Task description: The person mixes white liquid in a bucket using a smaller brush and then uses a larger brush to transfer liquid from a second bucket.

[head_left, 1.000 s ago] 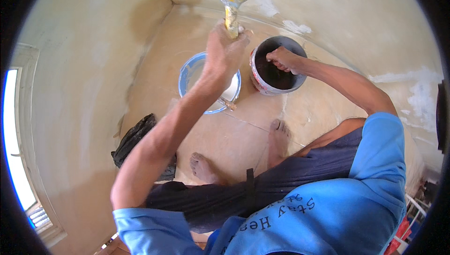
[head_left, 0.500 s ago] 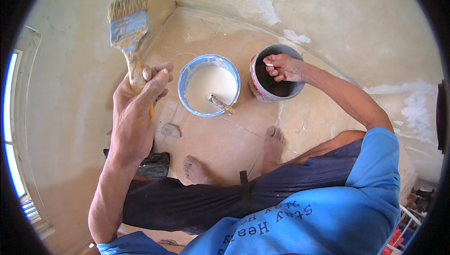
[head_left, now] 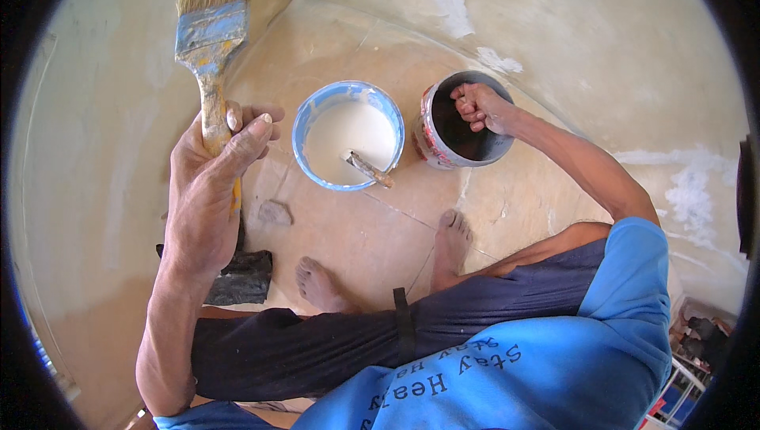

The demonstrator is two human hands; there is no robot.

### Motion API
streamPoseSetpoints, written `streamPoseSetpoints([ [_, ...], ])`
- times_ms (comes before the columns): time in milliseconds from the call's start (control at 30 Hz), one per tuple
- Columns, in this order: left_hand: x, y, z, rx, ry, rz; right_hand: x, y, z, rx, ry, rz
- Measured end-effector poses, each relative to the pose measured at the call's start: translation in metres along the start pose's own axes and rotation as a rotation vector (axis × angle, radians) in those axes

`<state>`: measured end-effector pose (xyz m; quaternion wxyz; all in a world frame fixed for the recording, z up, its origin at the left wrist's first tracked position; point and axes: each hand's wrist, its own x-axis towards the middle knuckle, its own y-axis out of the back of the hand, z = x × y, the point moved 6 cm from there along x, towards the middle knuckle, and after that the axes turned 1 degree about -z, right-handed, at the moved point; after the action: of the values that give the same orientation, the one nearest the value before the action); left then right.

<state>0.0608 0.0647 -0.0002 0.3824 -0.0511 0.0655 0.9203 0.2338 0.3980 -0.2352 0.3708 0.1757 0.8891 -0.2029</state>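
Note:
My left hand (head_left: 207, 193) is closed round the handle of a wide paintbrush (head_left: 212, 30), held up with its bristles pointing away from me. Blue and yellow paint flakes cover its ferrule and handle. Over the mouth of a grey-lined bucket (head_left: 430, 141) with dark contents hovers my right hand (head_left: 484, 107). Its fingers are curled together, and whatever they hold is too small to make out. Between my hands stands a blue-rimmed bucket (head_left: 298, 149) of thick white liquid. A putty-smeared tool handle (head_left: 370, 170) leans out of it over the near rim.
Both buckets stand on a tan tiled floor (head_left: 388, 248) between my bare feet and the room's corner. A grey lump (head_left: 275, 212) and a black plastic bag (head_left: 241, 278) lie at left. Patches of white filler mark the right wall (head_left: 617, 58). A white metal frame (head_left: 687, 389) stands at lower right.
The view has shifted slightly, so the buckets sit a little higher and left. My left hand still holds the paintbrush upright. A small white thing at my right fingertips no longer shows clearly.

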Motion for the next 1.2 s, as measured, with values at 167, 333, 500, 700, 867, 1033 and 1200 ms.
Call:
streamPoseSetpoints([
  [167,-0.001,0.001,0.001,-0.010,0.007,-0.065,0.015,0.006,0.011,-0.097,0.039,-0.024],
  [333,-0.002,-0.001,-0.003,-0.017,0.040,-0.063,0.024,0.007,0.010,-0.326,0.109,0.058],
  [500,-0.004,-0.001,-0.001,0.049,0.033,-0.056,0.022,0.015,0.007,-0.430,0.137,0.102],
  [700,-0.004,0.002,-0.005,0.040,0.042,-0.052,0.008,0.013,-0.011,-0.657,0.318,0.333],
  [867,-0.008,0.007,-0.006,0.108,0.041,-0.034,0.004,0.015,-0.033,-0.904,0.508,0.381],
  [1033,-0.006,0.008,-0.006,0.045,0.039,-0.089,0.009,-0.012,-0.009,-1.433,0.965,-0.042],
  [1200,-0.010,0.008,-0.006,0.124,0.067,-0.008,-0.008,-0.047,-0.036,-1.440,0.472,-0.004],
])
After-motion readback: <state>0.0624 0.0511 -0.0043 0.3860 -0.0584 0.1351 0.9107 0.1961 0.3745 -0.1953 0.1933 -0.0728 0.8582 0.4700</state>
